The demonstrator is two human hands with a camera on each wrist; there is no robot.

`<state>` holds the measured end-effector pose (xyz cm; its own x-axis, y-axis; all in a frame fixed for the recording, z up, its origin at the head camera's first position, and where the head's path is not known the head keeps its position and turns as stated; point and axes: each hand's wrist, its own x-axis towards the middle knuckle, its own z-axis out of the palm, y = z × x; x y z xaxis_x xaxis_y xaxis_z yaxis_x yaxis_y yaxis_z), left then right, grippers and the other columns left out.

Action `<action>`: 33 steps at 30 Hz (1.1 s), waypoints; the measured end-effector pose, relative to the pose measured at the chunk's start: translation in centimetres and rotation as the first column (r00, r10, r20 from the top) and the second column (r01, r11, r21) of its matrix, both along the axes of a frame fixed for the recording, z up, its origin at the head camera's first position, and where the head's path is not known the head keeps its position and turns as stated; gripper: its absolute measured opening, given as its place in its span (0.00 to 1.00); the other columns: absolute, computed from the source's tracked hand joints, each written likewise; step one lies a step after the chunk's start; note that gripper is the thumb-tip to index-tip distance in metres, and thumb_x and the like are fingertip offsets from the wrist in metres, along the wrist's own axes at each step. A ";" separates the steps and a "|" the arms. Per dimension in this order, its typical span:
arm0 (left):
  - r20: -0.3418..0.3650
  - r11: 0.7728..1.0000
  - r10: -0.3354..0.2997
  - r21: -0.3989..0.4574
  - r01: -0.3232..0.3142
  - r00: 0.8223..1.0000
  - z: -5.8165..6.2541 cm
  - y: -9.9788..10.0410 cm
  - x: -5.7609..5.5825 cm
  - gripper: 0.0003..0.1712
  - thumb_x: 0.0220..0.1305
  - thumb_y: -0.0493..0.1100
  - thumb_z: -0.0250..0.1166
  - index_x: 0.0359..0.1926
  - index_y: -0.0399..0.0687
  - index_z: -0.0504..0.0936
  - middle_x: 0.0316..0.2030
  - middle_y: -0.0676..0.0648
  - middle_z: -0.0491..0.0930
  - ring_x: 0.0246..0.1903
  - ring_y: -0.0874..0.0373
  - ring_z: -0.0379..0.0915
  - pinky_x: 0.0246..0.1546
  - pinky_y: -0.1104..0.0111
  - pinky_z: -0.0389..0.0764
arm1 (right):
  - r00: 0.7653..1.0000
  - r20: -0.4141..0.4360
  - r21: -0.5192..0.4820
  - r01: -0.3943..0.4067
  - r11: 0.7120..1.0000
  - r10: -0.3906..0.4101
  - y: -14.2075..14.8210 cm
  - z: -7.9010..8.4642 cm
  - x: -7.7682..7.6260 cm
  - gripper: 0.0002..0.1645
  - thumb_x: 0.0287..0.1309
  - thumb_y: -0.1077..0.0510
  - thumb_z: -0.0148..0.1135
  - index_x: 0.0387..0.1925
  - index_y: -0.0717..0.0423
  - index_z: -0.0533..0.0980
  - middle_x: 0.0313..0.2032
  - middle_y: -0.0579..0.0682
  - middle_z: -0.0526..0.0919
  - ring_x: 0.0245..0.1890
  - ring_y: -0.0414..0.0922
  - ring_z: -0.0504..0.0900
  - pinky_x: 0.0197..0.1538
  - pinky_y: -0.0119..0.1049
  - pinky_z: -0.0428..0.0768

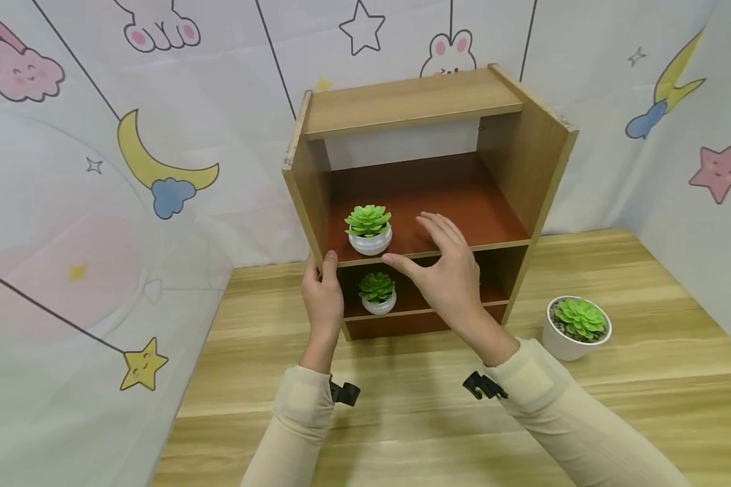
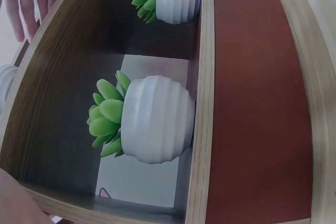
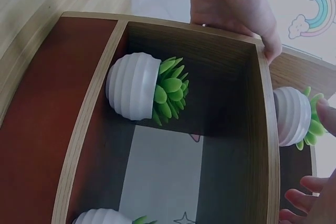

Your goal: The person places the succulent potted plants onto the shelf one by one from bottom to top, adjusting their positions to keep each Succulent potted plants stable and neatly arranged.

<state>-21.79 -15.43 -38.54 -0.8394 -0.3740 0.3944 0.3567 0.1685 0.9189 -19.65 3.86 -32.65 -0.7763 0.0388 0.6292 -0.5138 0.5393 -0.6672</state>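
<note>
A small wooden shelf (image 1: pixel 414 233) stands against the back. My left hand (image 1: pixel 323 297) grips its left side panel, thumb on the front edge and fingers behind. On the upper board's left end sits a green succulent in a white pot (image 1: pixel 369 233). Just right of that pot, my right hand (image 1: pixel 451 274) is held with thumb and fingers spread, holding nothing. A second potted succulent (image 1: pixel 378 294) stands in the lower compartment on the left. The left wrist view shows a further white ribbed pot (image 2: pixel 157 119) in that compartment, which my right hand hides in the head view.
A larger white pot with a succulent (image 1: pixel 575 328) stands on the wood-grain table (image 1: pixel 402 419), right of the shelf. Behind hangs a pale curtain (image 1: pixel 231 135) printed with stars, moons and rabbits. The shelf's top board (image 1: pixel 408 101) lies above the upper compartment.
</note>
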 end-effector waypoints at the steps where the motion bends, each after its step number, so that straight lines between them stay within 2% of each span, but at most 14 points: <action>1: 0.001 1.000 -0.001 0.003 0.001 1.000 0.0 0.0 0.0 0.22 0.75 0.48 0.54 0.66 0.49 0.74 0.59 0.46 0.75 0.60 0.55 0.68 0.59 0.57 0.69 | 1.000 -0.001 -0.001 0.001 1.000 -0.001 0.1 0.0 0.0 0.46 0.40 0.42 0.81 0.61 0.59 0.76 0.61 0.52 0.75 0.67 0.45 0.64 0.65 0.51 0.64; 4: 0.005 1.000 -0.007 0.007 0.007 1.000 0.5 0.0 0.3 0.23 0.76 0.45 0.53 0.67 0.44 0.73 0.61 0.43 0.74 0.62 0.53 0.66 0.60 0.58 0.68 | 1.000 -0.013 -0.003 0.002 1.000 -0.002 0.3 -0.1 0.2 0.47 0.40 0.42 0.81 0.61 0.59 0.76 0.62 0.51 0.75 0.67 0.47 0.64 0.64 0.52 0.64; 11: 0.006 1.000 -0.005 -0.011 0.006 1.000 3.3 1.0 2.6 0.22 0.75 0.40 0.51 0.65 0.36 0.72 0.60 0.38 0.73 0.62 0.50 0.66 0.60 0.57 0.67 | 0.998 -0.060 -0.023 0.008 1.000 -0.010 0.9 -0.5 0.6 0.46 0.40 0.43 0.81 0.61 0.57 0.76 0.62 0.51 0.74 0.67 0.44 0.64 0.63 0.52 0.66; 22: 0.005 1.000 -0.009 -0.003 0.009 1.000 3.1 1.1 2.5 0.22 0.75 0.41 0.52 0.66 0.38 0.72 0.61 0.39 0.73 0.61 0.51 0.66 0.60 0.59 0.67 | 0.983 -0.183 -0.004 -0.032 0.999 0.031 2.2 -1.4 0.9 0.46 0.39 0.50 0.83 0.61 0.61 0.75 0.63 0.54 0.73 0.67 0.51 0.64 0.65 0.48 0.65; 33: -0.004 1.000 -0.014 -0.015 0.014 1.000 3.1 1.3 2.5 0.22 0.75 0.40 0.51 0.65 0.37 0.72 0.60 0.39 0.74 0.61 0.51 0.66 0.60 0.59 0.67 | 0.979 -0.183 -0.079 -0.103 0.992 0.087 3.4 -2.3 1.1 0.45 0.38 0.58 0.83 0.61 0.64 0.75 0.63 0.53 0.73 0.67 0.52 0.65 0.66 0.47 0.63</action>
